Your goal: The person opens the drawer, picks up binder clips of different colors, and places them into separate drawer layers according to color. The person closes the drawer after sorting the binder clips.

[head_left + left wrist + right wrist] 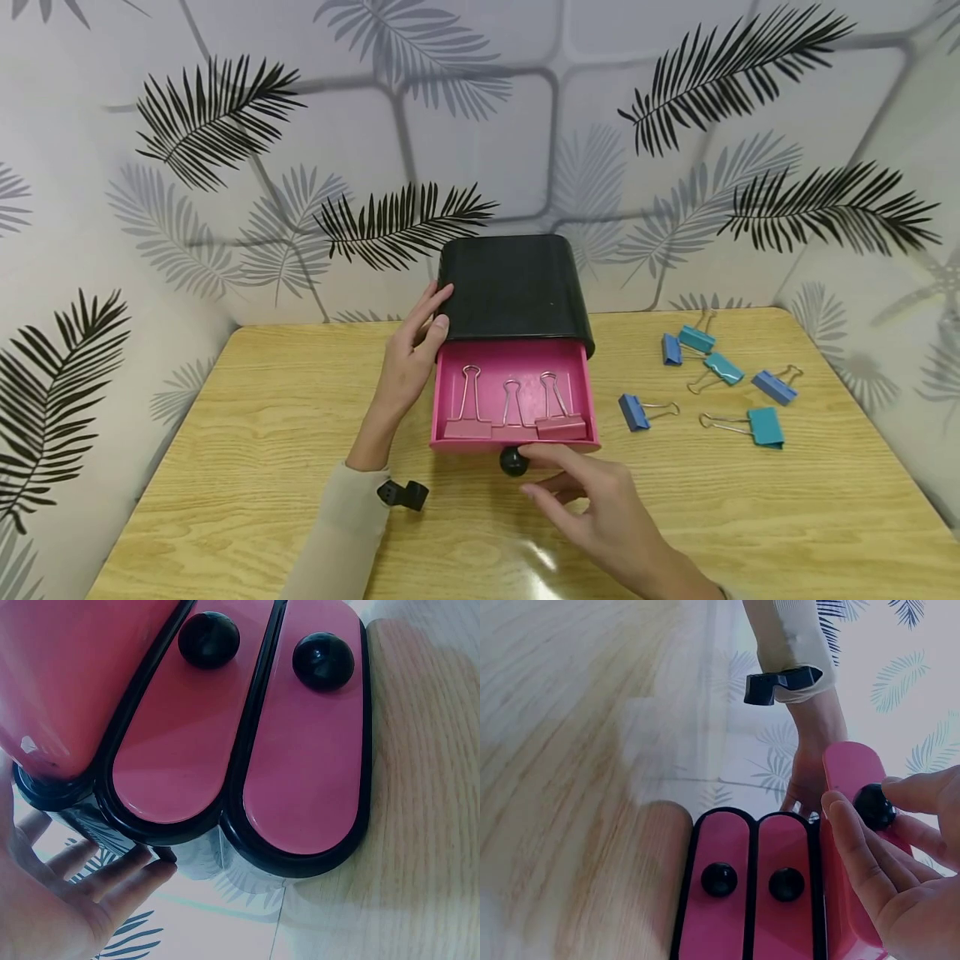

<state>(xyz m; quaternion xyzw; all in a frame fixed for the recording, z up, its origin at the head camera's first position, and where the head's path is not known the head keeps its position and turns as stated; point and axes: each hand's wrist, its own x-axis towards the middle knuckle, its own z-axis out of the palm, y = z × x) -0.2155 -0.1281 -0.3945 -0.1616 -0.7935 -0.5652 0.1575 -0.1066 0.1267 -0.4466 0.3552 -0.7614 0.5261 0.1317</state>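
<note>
A black cabinet with pink drawers stands at the table's back. Its top drawer is pulled out, with three pink binder clips lying inside along the front wall. My left hand rests against the cabinet's left side, fingers extended, thumb near the top edge. At the drawer's front, my right hand has its fingers bent round the black knob. The index fingertip touches the knob; in the head view the thumb shows slightly apart from it. In the right wrist view the fingers surround this knob.
Several blue and teal binder clips, among them a blue one and a teal one, lie scattered on the wooden table to the right. Two lower drawers, each with a black knob, are closed. A leaf-patterned wall stands behind.
</note>
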